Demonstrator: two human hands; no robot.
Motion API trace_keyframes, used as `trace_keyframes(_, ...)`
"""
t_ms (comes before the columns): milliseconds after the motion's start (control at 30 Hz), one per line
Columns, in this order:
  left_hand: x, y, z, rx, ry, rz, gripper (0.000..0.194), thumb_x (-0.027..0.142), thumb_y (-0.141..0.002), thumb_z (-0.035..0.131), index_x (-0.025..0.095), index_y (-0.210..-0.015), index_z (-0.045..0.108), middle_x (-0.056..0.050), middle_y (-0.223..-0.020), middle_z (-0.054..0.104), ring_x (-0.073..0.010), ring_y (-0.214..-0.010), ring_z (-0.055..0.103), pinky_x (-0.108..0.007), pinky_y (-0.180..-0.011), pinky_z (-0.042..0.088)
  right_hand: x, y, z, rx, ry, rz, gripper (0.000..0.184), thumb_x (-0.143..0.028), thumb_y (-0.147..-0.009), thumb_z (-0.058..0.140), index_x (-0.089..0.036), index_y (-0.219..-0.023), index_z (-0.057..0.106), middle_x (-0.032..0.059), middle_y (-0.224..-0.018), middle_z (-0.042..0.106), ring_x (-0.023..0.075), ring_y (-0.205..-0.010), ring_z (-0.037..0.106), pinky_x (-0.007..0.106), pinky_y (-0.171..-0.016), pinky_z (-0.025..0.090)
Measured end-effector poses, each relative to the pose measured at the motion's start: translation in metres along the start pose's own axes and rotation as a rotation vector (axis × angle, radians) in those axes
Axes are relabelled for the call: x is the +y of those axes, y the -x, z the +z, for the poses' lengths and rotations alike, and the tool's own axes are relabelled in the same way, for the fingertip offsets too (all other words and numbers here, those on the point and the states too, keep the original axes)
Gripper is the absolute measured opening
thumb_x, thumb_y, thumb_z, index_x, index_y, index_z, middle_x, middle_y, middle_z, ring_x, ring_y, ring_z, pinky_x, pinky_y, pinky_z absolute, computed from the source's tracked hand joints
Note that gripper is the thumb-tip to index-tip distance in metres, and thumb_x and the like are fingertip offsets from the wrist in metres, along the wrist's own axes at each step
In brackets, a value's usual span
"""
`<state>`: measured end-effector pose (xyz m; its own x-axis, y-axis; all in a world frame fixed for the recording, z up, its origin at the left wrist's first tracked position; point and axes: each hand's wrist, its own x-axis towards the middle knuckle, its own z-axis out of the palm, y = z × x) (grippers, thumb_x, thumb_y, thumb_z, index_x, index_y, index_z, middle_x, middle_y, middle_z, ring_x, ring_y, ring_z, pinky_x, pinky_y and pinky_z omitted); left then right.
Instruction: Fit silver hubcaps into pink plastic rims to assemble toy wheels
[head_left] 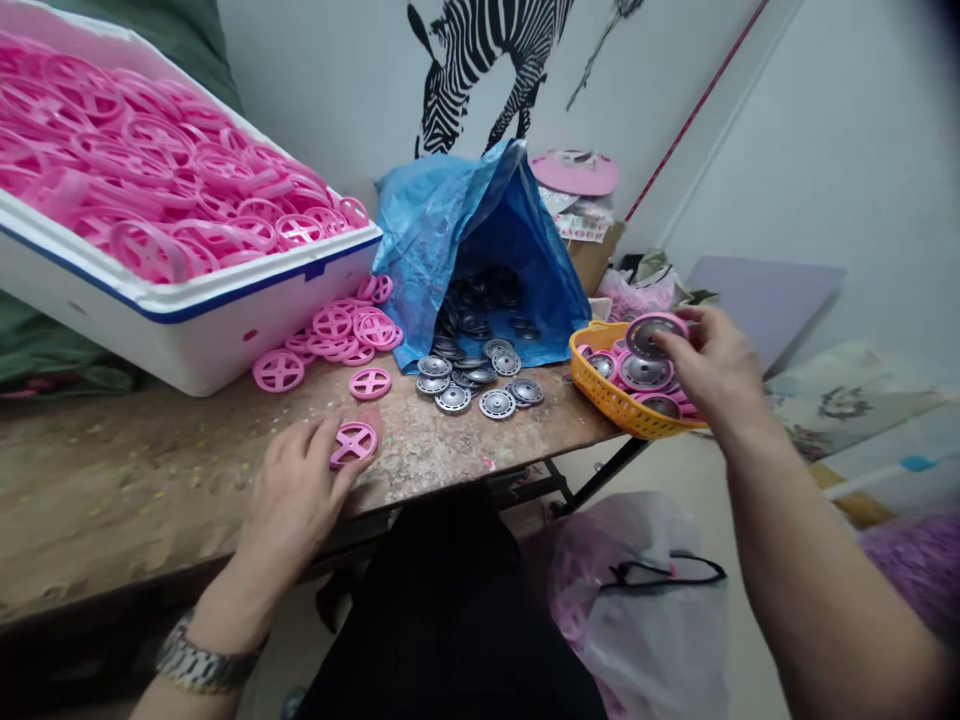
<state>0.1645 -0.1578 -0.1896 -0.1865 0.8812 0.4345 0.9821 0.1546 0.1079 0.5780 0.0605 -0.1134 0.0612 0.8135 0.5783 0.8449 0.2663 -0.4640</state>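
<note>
Right fingers (pixel 676 352) gripping disc (pixel 646 335), over basket (pixel 616 405) (rim gap unclear)

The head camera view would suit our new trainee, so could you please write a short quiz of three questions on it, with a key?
1. True or false: the pink wheel at the left hand has a grey disc fitted in it.
2. Fill in the colour: between the white box and the yellow basket is an open blue bag, with ____ discs lying at its mouth.
3. Where is the right hand holding its pink-rimmed disc?
A) Over the white box
B) Over the yellow basket
C) Inside the blue bag

Key: 1 false; 2 grey; 3 B
</note>
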Motion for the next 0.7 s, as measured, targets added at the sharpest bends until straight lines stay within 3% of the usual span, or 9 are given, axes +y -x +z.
trace_keyframes(100, -0.005, 0.005, 0.01, -0.04, -0.038, 0.003, 0.057, 0.052, -0.094, 0.039, 0.013, -0.132, 0.054, -0.02, -0.127, 0.06, -0.037, -0.12, 0.053, -0.052, -0.101, 0.043, 0.013, -0.008, 0.011, -0.042, 0.203, -0.039, 0.053, -0.048, -0.085, 0.06, -0.014, -0.126, 0.064, 0.0205, -0.113, 0.07, 0.0366, -0.1, 0.064, 0.052, -0.088, 0.047)
trace_keyframes(200, -0.004, 0.006, 0.015, -0.06, -0.02, 0.024, 0.053, 0.05, -0.095, 0.038, 0.014, -0.13, 0.056, -0.02, -0.127, 0.061, -0.0368, -0.119, 0.054, -0.052, -0.101, 0.044, 0.009, 0.002, 0.018, -0.016, 0.286, -0.123, 0.052, -0.043, -0.089, 0.055, -0.012, -0.13, 0.062, 0.0219, -0.123, 0.067, 0.0395, -0.112, 0.06, 0.054, -0.094, 0.044)
trace_keyframes(300, -0.003, 0.002, 0.015, -0.079, -0.016, 0.011, 0.057, 0.051, -0.096, 0.035, 0.01, -0.13, 0.055, -0.021, -0.124, 0.062, -0.0374, -0.117, 0.055, -0.052, -0.1, 0.044, -0.01, 0.017, 0.02, -0.005, 0.224, -0.222, 0.043, -0.035, -0.092, 0.051, -0.014, -0.126, 0.065, 0.0189, -0.126, 0.066, 0.0368, -0.118, 0.058, 0.052, -0.1, 0.043)
trace_keyframes(400, 0.0, -0.003, 0.014, -0.107, -0.004, -0.015, 0.059, 0.051, -0.097, 0.035, 0.007, -0.131, 0.055, -0.022, -0.12, 0.064, -0.0368, -0.113, 0.057, -0.05, -0.099, 0.045, -0.037, 0.036, 0.023, -0.045, 0.027, -0.326, 0.033, -0.029, -0.093, 0.05, -0.017, -0.118, 0.068, 0.015, -0.12, 0.07, 0.0309, -0.114, 0.062, 0.046, -0.1, 0.044)
trace_keyframes(567, 0.01, -0.009, 0.011, -0.135, 0.077, -0.065, 0.062, 0.053, -0.095, 0.041, 0.009, -0.137, 0.051, -0.02, -0.121, 0.064, -0.0348, -0.109, 0.06, -0.047, -0.096, 0.047, -0.086, 0.079, 0.044, -0.33, -0.249, -0.404, 0.027, -0.028, -0.096, 0.051, -0.02, -0.115, 0.068, 0.0091, -0.114, 0.073, 0.0243, -0.106, 0.066, 0.037, -0.096, 0.048)
trace_keyframes(700, 0.02, -0.01, 0.012, -0.136, 0.154, -0.033, 0.063, 0.052, -0.094, 0.047, 0.011, -0.142, 0.046, -0.019, -0.128, 0.062, -0.0336, -0.115, 0.058, -0.047, -0.099, 0.046, -0.111, 0.102, 0.07, -0.514, -0.054, -0.457, 0.028, -0.032, -0.098, 0.051, -0.02, -0.116, 0.068, 0.0106, -0.119, 0.071, 0.0267, -0.112, 0.061, 0.039, -0.094, 0.047)
